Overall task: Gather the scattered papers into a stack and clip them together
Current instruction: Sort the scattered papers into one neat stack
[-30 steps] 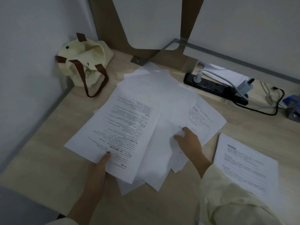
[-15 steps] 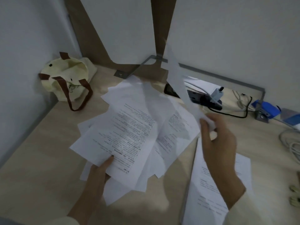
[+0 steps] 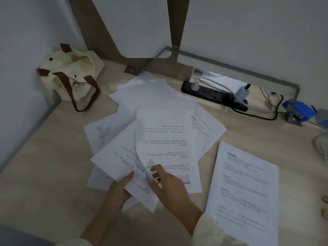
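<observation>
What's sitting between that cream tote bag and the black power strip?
In the head view, the far end of the scattered papers lies between the tote bag and the power strip, with a little bare desk beside the bag.

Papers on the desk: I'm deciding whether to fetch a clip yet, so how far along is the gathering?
Done: one squared stack lies at the right. In hand: the left hand grips the near edge of the fanned papers, and the right hand pinches a printed sheet on top. Left: most sheets lie askew and need squaring, then clipping; no clip shows on any paper.
</observation>
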Action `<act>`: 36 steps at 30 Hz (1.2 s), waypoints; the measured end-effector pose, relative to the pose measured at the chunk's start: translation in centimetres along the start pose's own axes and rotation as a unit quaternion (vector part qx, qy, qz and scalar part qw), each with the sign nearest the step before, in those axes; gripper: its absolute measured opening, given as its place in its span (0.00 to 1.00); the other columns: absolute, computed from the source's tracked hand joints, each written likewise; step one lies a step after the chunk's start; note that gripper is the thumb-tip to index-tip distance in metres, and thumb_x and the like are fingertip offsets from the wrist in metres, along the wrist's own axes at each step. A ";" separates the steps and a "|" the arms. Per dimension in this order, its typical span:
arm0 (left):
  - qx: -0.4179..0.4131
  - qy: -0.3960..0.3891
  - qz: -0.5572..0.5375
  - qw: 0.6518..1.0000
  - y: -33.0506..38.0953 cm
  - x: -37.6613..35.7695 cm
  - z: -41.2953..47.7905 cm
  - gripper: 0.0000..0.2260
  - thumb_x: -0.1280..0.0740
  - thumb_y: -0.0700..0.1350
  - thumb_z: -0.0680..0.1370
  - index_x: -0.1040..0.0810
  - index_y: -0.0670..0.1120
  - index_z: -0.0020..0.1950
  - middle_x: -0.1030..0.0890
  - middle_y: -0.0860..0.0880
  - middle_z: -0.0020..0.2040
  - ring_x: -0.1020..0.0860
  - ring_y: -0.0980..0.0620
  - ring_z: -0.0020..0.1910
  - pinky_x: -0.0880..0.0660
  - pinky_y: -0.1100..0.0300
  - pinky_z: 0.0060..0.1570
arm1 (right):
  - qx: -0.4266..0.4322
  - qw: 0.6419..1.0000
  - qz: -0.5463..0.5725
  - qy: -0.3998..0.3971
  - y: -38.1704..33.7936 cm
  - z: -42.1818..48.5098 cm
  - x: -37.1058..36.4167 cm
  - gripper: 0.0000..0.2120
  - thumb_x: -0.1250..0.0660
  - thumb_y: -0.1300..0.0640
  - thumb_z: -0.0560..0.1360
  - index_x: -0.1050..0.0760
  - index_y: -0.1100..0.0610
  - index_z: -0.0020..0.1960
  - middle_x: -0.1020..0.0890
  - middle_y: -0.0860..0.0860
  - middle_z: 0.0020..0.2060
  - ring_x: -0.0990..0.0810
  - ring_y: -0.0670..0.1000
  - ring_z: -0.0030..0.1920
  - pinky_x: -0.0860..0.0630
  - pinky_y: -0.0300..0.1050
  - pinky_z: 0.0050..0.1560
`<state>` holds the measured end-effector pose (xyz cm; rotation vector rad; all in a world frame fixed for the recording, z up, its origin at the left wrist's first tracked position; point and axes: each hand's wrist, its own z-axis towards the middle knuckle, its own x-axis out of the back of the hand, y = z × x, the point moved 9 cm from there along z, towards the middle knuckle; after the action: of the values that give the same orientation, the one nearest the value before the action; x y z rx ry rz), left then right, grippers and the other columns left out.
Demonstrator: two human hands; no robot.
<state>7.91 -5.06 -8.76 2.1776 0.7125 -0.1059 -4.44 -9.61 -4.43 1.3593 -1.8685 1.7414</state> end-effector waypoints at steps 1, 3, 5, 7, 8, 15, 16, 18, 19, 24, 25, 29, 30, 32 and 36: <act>0.002 -0.004 -0.007 1.000 0.1 -0.1 -0.1 0.10 0.41 0.38 0.78 0.24 0.46 0.55 0.18 0.46 0.51 0.21 0.46 0.50 0.20 0.49 0.47 | 0.016 1.000 -0.018 0.000 -0.3 -0.1 -0.1 0.12 0.43 0.51 0.78 0.30 0.51 0.60 0.18 0.48 0.52 0.19 0.50 0.48 0.27 0.39 0.44; 0.012 0.002 -0.020 1.000 0.2 0.0 0.0 0.09 0.43 0.39 0.79 0.26 0.44 0.56 0.20 0.45 0.50 0.22 0.46 0.48 0.23 0.48 0.49 | 0.074 0.993 -0.085 0.038 -1.0 -0.2 0.3 0.08 0.38 0.55 0.73 0.22 0.50 0.51 0.16 0.45 0.41 0.19 0.48 0.39 0.27 0.35 0.36; 0.010 0.017 0.011 1.000 0.5 0.8 0.2 0.09 0.43 0.39 0.79 0.27 0.42 0.58 0.20 0.45 0.49 0.22 0.47 0.47 0.22 0.52 0.45 | 0.096 0.986 -0.113 0.080 -1.4 -0.5 1.5 0.07 0.33 0.57 0.67 0.19 0.48 0.43 0.16 0.42 0.32 0.22 0.44 0.30 0.30 0.32 0.29; 0.006 0.017 0.055 0.998 0.9 1.5 0.4 0.09 0.42 0.40 0.79 0.25 0.43 0.56 0.19 0.47 0.48 0.21 0.49 0.47 0.20 0.59 0.38 | 0.059 0.991 -0.073 0.099 -1.0 -0.7 3.2 0.06 0.34 0.56 0.70 0.19 0.50 0.44 0.18 0.44 0.30 0.25 0.43 0.27 0.30 0.33 0.28; 0.004 0.018 0.067 0.998 1.2 1.9 0.5 0.08 0.41 0.40 0.79 0.24 0.44 0.55 0.18 0.49 0.47 0.20 0.51 0.46 0.20 0.59 0.37 | 0.014 0.993 -0.032 0.112 -0.3 -0.7 4.3 0.07 0.37 0.55 0.74 0.20 0.50 0.46 0.20 0.46 0.28 0.27 0.43 0.27 0.32 0.33 0.28; 0.008 -0.047 0.082 0.995 1.3 1.6 0.3 0.14 0.29 0.40 0.68 0.22 0.49 0.53 0.15 0.50 0.48 0.17 0.52 0.45 0.21 0.59 0.43 | -0.201 0.923 0.318 0.079 2.9 0.1 4.0 0.11 0.41 0.59 0.78 0.28 0.61 0.58 0.20 0.51 0.24 0.22 0.47 0.24 0.26 0.35 0.28; 0.000 -0.067 0.101 0.993 1.3 1.1 0.1 0.18 0.28 0.43 0.66 0.23 0.51 0.54 0.15 0.52 0.49 0.17 0.53 0.47 0.21 0.61 0.43 | -0.214 0.894 0.389 0.052 2.3 0.4 2.9 0.12 0.42 0.61 0.78 0.29 0.63 0.59 0.19 0.54 0.27 0.20 0.48 0.25 0.24 0.36 0.28; -0.007 -0.104 0.134 0.985 1.1 0.0 -0.4 0.26 0.26 0.51 0.59 0.25 0.54 0.57 0.15 0.55 0.50 0.18 0.55 0.50 0.21 0.63 0.43 | -0.229 0.834 0.502 0.010 0.5 0.9 1.2 0.11 0.44 0.63 0.78 0.30 0.65 0.59 0.18 0.59 0.34 0.18 0.50 0.28 0.21 0.38 0.30; -0.011 -0.111 0.152 0.982 1.0 -0.4 -0.6 0.28 0.26 0.52 0.58 0.26 0.56 0.58 0.16 0.56 0.50 0.18 0.57 0.50 0.22 0.64 0.44 | -0.233 0.807 0.543 -0.008 -0.5 1.1 0.5 0.11 0.45 0.64 0.78 0.30 0.65 0.58 0.18 0.61 0.36 0.17 0.51 0.30 0.20 0.39 0.33; -0.104 -0.060 0.218 0.969 2.2 -0.3 -0.3 0.20 0.29 0.40 0.72 0.31 0.54 0.60 0.23 0.59 0.52 0.23 0.66 0.49 0.26 0.74 0.42 | -0.225 0.700 0.674 -0.070 -3.8 1.9 -1.6 0.07 0.48 0.66 0.78 0.32 0.65 0.49 0.19 0.67 0.43 0.17 0.60 0.44 0.19 0.47 0.50; -0.118 -0.059 0.224 0.966 2.4 -0.3 -0.3 0.19 0.30 0.42 0.73 0.31 0.53 0.61 0.23 0.58 0.52 0.22 0.68 0.48 0.26 0.73 0.42 | -0.214 0.707 0.670 -0.079 -4.0 2.1 -1.3 0.08 0.48 0.66 0.78 0.32 0.66 0.52 0.19 0.67 0.45 0.17 0.59 0.46 0.20 0.47 0.51; -0.137 -0.041 0.226 0.964 3.3 0.4 0.1 0.17 0.36 0.40 0.77 0.33 0.53 0.63 0.24 0.59 0.53 0.24 0.63 0.52 0.24 0.62 0.50 | -0.174 0.790 0.574 -0.128 -4.0 2.7 0.3 0.11 0.46 0.66 0.78 0.35 0.66 0.60 0.19 0.64 0.48 0.17 0.55 0.46 0.20 0.45 0.52; -0.136 -0.035 0.226 0.964 3.5 0.6 0.3 0.17 0.36 0.41 0.77 0.33 0.52 0.64 0.23 0.59 0.54 0.24 0.59 0.54 0.24 0.58 0.53 | -0.175 0.803 0.554 -0.133 -3.7 2.8 0.6 0.12 0.46 0.66 0.78 0.34 0.65 0.61 0.17 0.62 0.47 0.16 0.54 0.46 0.20 0.44 0.52; -0.143 -0.035 0.229 0.962 4.1 0.4 0.5 0.18 0.35 0.45 0.77 0.31 0.51 0.67 0.22 0.56 0.57 0.23 0.55 0.56 0.24 0.52 0.56 | -0.187 0.808 0.539 -0.145 -3.4 2.7 0.3 0.14 0.44 0.66 0.77 0.31 0.63 0.62 0.16 0.60 0.48 0.16 0.53 0.47 0.20 0.42 0.51; -0.175 -0.026 0.266 0.948 4.3 -0.8 1.3 0.18 0.36 0.44 0.77 0.31 0.49 0.67 0.22 0.54 0.56 0.23 0.56 0.55 0.24 0.61 0.54 | -0.212 0.803 0.541 -0.133 -3.2 2.8 -0.7 0.14 0.43 0.67 0.76 0.30 0.62 0.60 0.16 0.59 0.47 0.16 0.52 0.46 0.19 0.40 0.49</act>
<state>9.66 -8.52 -6.43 1.9388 0.0822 0.2268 -0.54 -11.32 -3.58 0.2942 -3.3193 1.2703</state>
